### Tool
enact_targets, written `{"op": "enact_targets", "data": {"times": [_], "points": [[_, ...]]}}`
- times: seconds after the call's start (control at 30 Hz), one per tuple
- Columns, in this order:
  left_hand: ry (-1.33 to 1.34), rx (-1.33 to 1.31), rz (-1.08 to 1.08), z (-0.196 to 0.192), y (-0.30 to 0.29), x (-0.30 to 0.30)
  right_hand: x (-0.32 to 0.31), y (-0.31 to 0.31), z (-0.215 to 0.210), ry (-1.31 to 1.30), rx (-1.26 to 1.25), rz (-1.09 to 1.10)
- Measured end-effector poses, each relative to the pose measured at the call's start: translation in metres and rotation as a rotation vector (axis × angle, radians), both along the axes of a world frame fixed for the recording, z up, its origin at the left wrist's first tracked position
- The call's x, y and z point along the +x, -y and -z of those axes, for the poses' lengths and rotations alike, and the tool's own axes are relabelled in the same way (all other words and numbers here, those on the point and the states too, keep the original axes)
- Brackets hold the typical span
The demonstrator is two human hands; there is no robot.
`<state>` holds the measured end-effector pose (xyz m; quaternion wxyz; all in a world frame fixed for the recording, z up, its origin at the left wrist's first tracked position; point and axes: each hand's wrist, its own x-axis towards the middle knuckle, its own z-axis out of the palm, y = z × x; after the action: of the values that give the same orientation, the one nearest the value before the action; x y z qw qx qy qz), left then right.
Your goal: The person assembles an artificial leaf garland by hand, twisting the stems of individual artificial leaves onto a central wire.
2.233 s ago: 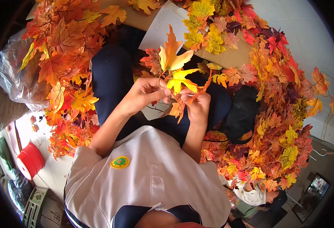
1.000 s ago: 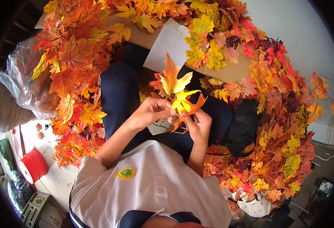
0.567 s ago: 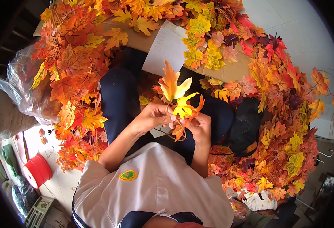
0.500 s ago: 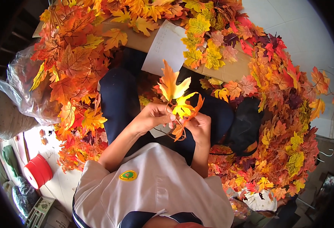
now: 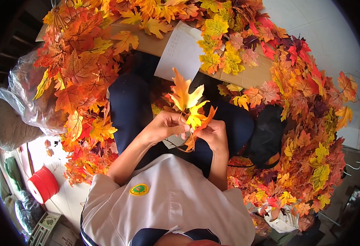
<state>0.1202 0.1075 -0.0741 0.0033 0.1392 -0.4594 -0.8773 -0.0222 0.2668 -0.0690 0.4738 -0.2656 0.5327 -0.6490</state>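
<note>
Between my two hands, above my lap, is a sprig of artificial maple leaves (image 5: 185,96), with orange and bright yellow leaves and a thin brown stem. My left hand (image 5: 166,125) pinches it from the left, thumb and forefinger pressed together at the stems below the leaves. From the other side my right hand (image 5: 213,135) grips the same sprig, its fingers curled in near the orange leaf. The fingertips of the two hands almost meet. Part of the stem loops below them, and the exact joint of the stems is hidden by the fingers.
Heaps of artificial autumn leaves (image 5: 301,164) surround me. Ahead lie cardboard (image 5: 251,74) and a white paper sheet (image 5: 178,51). To the left are a clear plastic bag (image 5: 34,96) and a red spool (image 5: 43,184). A black bag-like object (image 5: 266,133) sits by my right knee. Another person (image 5: 284,219) is at lower right.
The sprig has turned slightly between my fingers, and its orange leaf by my right hand sits a little lower. Both hands keep their hold. The person at lower right has shifted.
</note>
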Motion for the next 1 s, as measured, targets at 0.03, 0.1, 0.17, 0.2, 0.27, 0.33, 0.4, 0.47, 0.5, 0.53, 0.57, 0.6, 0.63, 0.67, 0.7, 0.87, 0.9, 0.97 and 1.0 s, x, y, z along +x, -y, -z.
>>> {"op": "enact_targets", "data": {"times": [0.03,0.1,0.17,0.2,0.27,0.33,0.4,0.47,0.5,0.53,0.57,0.6,0.63,0.67,0.7,0.87,0.9,0.97,1.0], "points": [[0.009,-0.014,0.047,0.0,0.001,0.0,-0.001,-0.001,0.0,0.05,0.006,-0.04],[-0.017,-0.048,0.068,-0.004,0.003,0.0,-0.003,-0.004,0.001,0.049,0.034,-0.067],[0.009,-0.079,0.1,-0.005,0.004,-0.002,-0.005,-0.005,0.002,0.047,0.062,-0.093],[0.009,-0.08,0.101,-0.003,0.004,-0.003,-0.007,-0.001,0.001,0.029,0.071,-0.086],[0.106,-0.03,0.011,0.005,0.001,-0.005,-0.011,0.008,0.0,-0.042,0.103,-0.073],[0.117,0.049,-0.079,0.008,-0.001,-0.008,-0.016,0.02,-0.002,-0.199,0.073,-0.005],[0.155,0.159,-0.226,0.004,0.001,-0.008,-0.016,0.034,-0.008,-0.447,0.05,0.146],[0.192,0.19,-0.294,0.002,0.006,-0.011,-0.015,0.039,-0.017,-0.8,0.079,0.385],[0.185,0.224,-0.324,0.0,0.008,-0.012,-0.011,0.037,-0.018,-0.827,0.086,0.509],[0.177,0.222,-0.327,0.005,0.008,-0.012,-0.009,0.034,-0.017,-0.744,0.068,0.543],[0.181,0.22,-0.327,0.003,0.008,-0.013,-0.005,0.029,-0.021,-0.621,0.054,0.503],[0.184,0.273,-0.342,0.0,0.007,-0.015,0.0,0.025,-0.023,-0.51,0.074,0.449],[0.187,0.325,-0.356,-0.002,0.005,-0.016,0.005,0.024,-0.023,-0.4,0.094,0.395],[0.193,0.315,-0.362,-0.001,0.005,-0.015,0.009,0.024,-0.02,-0.379,0.093,0.332],[0.197,0.314,-0.354,-0.002,0.005,-0.016,0.01,0.022,-0.013,-0.338,0.106,0.283],[0.197,0.322,-0.423,0.001,0.004,-0.015,0.016,0.025,0.004,-0.167,0.035,0.343],[0.182,0.333,-0.428,0.002,0.004,-0.014,0.017,0.026,0.004,-0.157,0.023,0.374],[0.179,0.347,-0.446,0.0,0.005,-0.018,0.015,0.026,0.003,-0.147,0.025,0.337],[0.173,0.362,-0.464,-0.001,0.005,-0.019,0.014,0.026,0.001,-0.121,0.037,0.31]]}}
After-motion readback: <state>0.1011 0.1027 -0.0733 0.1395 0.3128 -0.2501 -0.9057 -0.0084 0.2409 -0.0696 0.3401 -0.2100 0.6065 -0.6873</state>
